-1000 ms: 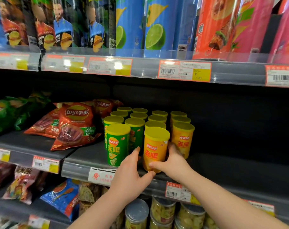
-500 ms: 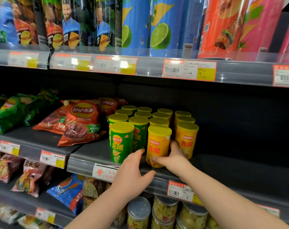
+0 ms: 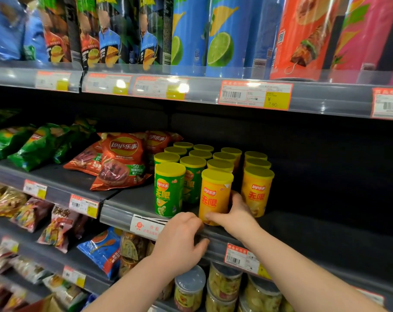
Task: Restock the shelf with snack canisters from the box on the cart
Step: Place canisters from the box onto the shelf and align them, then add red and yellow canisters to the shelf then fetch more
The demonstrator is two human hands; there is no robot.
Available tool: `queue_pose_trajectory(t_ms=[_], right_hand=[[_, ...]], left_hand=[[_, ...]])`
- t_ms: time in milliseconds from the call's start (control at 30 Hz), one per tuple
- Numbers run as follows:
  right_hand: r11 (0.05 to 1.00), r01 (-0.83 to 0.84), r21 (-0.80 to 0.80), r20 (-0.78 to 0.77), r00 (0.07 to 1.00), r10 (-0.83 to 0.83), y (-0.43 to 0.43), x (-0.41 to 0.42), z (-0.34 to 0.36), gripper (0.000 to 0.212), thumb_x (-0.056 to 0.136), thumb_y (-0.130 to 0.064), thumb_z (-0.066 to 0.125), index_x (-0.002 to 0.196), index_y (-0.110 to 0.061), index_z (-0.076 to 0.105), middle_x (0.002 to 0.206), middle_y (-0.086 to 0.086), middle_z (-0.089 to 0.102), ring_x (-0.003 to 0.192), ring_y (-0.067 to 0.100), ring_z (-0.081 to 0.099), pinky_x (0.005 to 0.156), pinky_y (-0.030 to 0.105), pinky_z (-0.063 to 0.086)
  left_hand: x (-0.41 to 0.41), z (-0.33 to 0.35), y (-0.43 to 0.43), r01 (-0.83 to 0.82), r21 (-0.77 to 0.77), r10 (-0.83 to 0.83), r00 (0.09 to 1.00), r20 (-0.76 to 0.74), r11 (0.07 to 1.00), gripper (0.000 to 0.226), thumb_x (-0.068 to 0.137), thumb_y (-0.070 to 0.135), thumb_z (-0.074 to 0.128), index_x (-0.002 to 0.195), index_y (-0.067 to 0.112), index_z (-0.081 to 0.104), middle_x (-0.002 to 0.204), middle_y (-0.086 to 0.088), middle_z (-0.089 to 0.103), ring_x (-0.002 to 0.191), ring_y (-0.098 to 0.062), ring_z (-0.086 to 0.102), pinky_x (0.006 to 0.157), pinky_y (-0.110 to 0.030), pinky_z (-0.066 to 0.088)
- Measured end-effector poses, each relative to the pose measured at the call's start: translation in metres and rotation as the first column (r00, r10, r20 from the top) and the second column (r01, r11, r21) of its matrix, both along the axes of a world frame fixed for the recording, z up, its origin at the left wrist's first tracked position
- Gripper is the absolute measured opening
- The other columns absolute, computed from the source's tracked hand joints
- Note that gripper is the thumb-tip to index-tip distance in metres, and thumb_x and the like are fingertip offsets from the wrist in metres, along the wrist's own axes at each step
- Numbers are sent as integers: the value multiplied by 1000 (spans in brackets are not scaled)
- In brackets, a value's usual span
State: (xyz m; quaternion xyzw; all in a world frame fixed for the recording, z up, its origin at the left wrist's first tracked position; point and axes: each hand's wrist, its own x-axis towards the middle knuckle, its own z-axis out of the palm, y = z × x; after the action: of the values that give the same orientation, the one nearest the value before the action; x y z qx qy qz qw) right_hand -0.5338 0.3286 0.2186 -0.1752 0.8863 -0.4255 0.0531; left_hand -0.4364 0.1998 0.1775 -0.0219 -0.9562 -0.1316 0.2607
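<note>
Far to the left of the left hand, crinkled green bags point(image 3: 33, 145) and glossy red bags point(image 3: 121, 163) are laid flat and overlapped on the shelf point(image 3: 132, 199), probably because soft foil packs cannot stand alone.

Just above the left hand and slightly to its left, a green canister point(image 3: 168, 192) is stood upright at the shelf front. It is a rigid cylinder capped by a matte yellow lid, with its label turned outward to be read.

The left hand point(image 3: 179, 239) is set on the shelf's front lip, with the fingers curled over it and the thumb laid against the rail. Whether the lip is gripped or only leaned on cannot be told. Nothing else is held in this hand, and it seems to be placed there as a brace.

Between the hands stands the front yellow canister point(image 3: 214, 194), the piece being stocked. Its lower part is wrapped by the right hand point(image 3: 233, 215), with the thumb across the front and the fingers round the far side. The hold is kept low, likely so that the smooth tube can be slid square into its row without tipping.

Just right of the right hand, a second yellow canister point(image 3: 256, 192) is stood close beside it. Behind both, rows of round yellow lids are packed tightly.

The box and the cart are not in view.
</note>
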Motion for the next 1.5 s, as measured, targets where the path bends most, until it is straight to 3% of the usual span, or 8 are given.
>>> queue_pose_trajectory(t_ms=[100, 233, 400, 500, 633, 833, 1067, 1500], right_hand=[[999, 28, -38, -42, 999, -29, 7, 5, 1, 89, 73, -39, 77, 142, -21, 24, 143, 4, 38, 130, 24, 40, 103, 40, 40], [996, -36, -82, -286, 958, 11, 18, 21, 1, 54, 78, -33, 73, 119, -25, 39, 120, -3, 46, 109, 16, 52, 89, 33, 48], [926, -328, 187, -594, 713, 373, 15, 51, -6, 27, 82, -33, 60, 106, -21, 54, 104, -7, 50, 100, 17, 51, 84, 32, 44], [810, -390, 438, -493, 649, 579, 5, 60, -18, 40, 81, -44, 43, 113, -23, 54, 115, -3, 51, 109, 22, 50, 87, 35, 42], [607, -391, 692, -335, 570, 750, -7, 69, -35, 40, 88, -43, 51, 123, -24, 49, 126, 0, 48, 120, 25, 45, 96, 37, 39], [456, -472, 755, -240, 447, 862, -29, 91, -77, 39, 88, -44, 50, 120, -22, 47, 125, 1, 48, 119, 26, 46, 92, 36, 40], [292, -526, 798, -113, 346, 932, -53, 124, -108, 43, 88, -42, 50, 126, -23, 45, 129, 2, 48, 122, 26, 45, 96, 37, 39], [130, -543, 830, 25, 268, 963, -108, 221, -142, 45, 89, -40, 49, 129, -19, 45, 130, 5, 47, 123, 27, 44, 99, 40, 37]], left_hand=[[3, -1, 3, -15, -10, 15, 999, -28, 1000, 46, 75, 51, 40, 98, 18, 62, 99, 4, 57, 95, -16, 54, 85, -31, 48], [12, -6, 4, -83, -26, 79, 991, -105, 996, 41, 73, 46, 50, 97, 16, 65, 101, 1, 60, 93, -18, 58, 80, -29, 51], [29, -16, 2, -173, -2, 173, 982, -71, 985, 42, 70, 42, 51, 98, 14, 63, 103, -4, 60, 93, -24, 59, 76, -34, 54], [42, -25, 0, -243, -52, 242, 970, -19, 969, 41, 66, 44, 50, 93, 16, 64, 91, -1, 60, 80, -21, 60, 63, -32, 54], [69, -45, -5, -348, -159, 368, 922, 122, 924, 37, 65, 48, 45, 79, 18, 62, 78, 2, 58, 68, -21, 60, 55, -32, 52], [127, -70, -8, -512, -295, 591, 694, 412, 807, 44, 82, 46, 50, 114, 15, 50, 115, -6, 50, 108, -29, 47, 87, -39, 40], [188, -92, -8, -630, -321, 676, 470, 567, 707, 51, 84, 44, 52, 127, 17, 45, 124, -9, 47, 118, -32, 44, 95, -41, 37], [308, -126, -45, -695, -306, 675, 342, 654, 650, 47, 87, 42, 49, 126, 16, 46, 128, -10, 47, 121, -29, 44, 98, -41, 37]])
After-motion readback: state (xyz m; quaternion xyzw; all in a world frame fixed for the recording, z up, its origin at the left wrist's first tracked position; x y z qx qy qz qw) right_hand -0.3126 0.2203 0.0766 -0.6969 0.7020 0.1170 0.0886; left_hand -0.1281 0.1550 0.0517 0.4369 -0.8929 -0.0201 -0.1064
